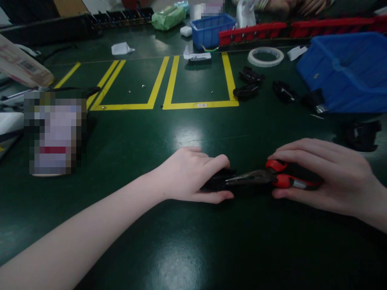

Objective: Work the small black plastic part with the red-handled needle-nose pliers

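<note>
My left hand (196, 175) is closed around a black plastic part (216, 181), mostly hidden by the fingers and held low over the green table (136, 241). My right hand (329, 177) grips long-nose pliers (256, 177) with red and black handles. Pointing left, the pliers' jaws reach the right end of the black part; whether they pinch it cannot be made out. Similar black parts (249, 82) lie farther back on the right, with another black piece (363, 135) beyond my right hand.
Yellow tape (199, 104) marks boxes on the table. At right stand a large blue bin (347, 72) and a tape roll (266, 56). A smaller blue basket (211, 30) and red trays (254, 33) line the back. A blurred-out phone-like object (57, 137) is left. Another person's hands (296, 6) show behind.
</note>
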### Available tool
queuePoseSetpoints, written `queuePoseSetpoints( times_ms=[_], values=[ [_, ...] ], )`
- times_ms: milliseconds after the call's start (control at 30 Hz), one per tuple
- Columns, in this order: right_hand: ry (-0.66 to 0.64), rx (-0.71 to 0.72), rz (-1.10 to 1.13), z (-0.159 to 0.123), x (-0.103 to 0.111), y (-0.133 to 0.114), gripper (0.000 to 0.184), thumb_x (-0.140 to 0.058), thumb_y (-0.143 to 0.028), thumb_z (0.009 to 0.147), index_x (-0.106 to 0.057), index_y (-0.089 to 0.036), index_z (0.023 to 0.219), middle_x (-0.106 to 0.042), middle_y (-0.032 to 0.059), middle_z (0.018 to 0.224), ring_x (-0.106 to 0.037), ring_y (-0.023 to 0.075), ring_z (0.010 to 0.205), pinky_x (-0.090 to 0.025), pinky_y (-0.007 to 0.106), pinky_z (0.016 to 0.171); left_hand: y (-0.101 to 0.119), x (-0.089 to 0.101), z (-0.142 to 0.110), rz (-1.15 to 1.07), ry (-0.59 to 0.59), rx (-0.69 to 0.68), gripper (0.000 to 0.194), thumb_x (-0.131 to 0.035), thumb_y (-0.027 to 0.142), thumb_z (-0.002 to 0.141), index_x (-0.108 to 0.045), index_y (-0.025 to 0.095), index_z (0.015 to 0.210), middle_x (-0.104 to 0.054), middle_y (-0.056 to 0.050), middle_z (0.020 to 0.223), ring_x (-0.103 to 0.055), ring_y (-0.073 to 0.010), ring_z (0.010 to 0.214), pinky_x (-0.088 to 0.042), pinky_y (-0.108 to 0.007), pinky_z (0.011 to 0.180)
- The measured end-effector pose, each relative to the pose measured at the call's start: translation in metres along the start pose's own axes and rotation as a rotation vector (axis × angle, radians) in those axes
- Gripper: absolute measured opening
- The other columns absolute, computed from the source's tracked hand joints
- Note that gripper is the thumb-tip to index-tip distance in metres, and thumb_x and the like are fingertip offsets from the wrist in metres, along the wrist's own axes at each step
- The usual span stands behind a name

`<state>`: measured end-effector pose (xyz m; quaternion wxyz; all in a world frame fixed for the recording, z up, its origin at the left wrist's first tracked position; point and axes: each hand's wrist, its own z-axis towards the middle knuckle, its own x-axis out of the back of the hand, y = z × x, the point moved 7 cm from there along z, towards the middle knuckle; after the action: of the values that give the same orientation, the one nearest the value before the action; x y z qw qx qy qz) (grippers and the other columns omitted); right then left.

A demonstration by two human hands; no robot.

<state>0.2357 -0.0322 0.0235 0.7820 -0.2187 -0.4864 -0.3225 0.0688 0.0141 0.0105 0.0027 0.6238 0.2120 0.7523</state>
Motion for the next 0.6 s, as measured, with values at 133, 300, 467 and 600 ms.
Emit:
queuePoseSetpoints(
  times_ms=[133, 300, 467, 600],
  values=[
    [-0.019, 0.018, -0.056, -0.0019, -0.0013, 0.0005, 0.043, -0.051, -0.057, 0.087, -0.054, -0.020, 0.107, -0.066, 0.0090, 0.093, -0.063, 0.0221, 0.085, -0.049, 0.039, 0.075, 0.0013, 0.0005, -0.0003, 0.004, 0.008, -0.018, 0.040, -0.055, 0.056, 0.088, -0.054, 0.017, 0.097, -0.064, 0.003, 0.068, -0.060, -0.0139, 0.056, -0.037, -0.024, 0.056],
    [-0.019, 0.040, -0.097, -0.0049, -0.0009, -0.0008, 0.042, -0.056, -0.055, 0.085, -0.055, -0.020, 0.108, -0.067, 0.0096, 0.096, -0.062, 0.0262, 0.099, -0.043, 0.050, 0.096, 0.0047, 0.0002, -0.0001, -0.009, 0.019, -0.055, 0.043, -0.061, 0.056, 0.086, -0.054, 0.016, 0.099, -0.068, 0.002, 0.074, -0.061, -0.0144, 0.059, -0.040, -0.025, 0.057],
    [-0.024, 0.088, -0.108, -0.0033, -0.0016, -0.0060, 0.043, -0.059, -0.054, 0.084, -0.056, -0.019, 0.108, -0.068, 0.0084, 0.093, -0.061, 0.0261, 0.099, -0.039, 0.050, 0.101, 0.0092, -0.0014, 0.0010, -0.018, 0.018, -0.103, 0.041, -0.062, 0.052, 0.087, -0.053, 0.015, 0.101, -0.069, 0.002, 0.076, -0.061, -0.0127, 0.059, -0.041, -0.025, 0.059],
    [0.010, 0.055, -0.088, -0.0030, -0.0001, -0.0039, 0.043, -0.061, -0.053, 0.082, -0.057, -0.018, 0.108, -0.067, 0.0104, 0.096, -0.061, 0.0276, 0.099, -0.039, 0.053, 0.103, 0.0082, -0.0012, 0.0008, -0.022, 0.019, -0.095, 0.040, -0.063, 0.051, 0.086, -0.052, 0.015, 0.100, -0.069, 0.002, 0.077, -0.062, -0.0126, 0.060, -0.042, -0.025, 0.059]
  ],
)
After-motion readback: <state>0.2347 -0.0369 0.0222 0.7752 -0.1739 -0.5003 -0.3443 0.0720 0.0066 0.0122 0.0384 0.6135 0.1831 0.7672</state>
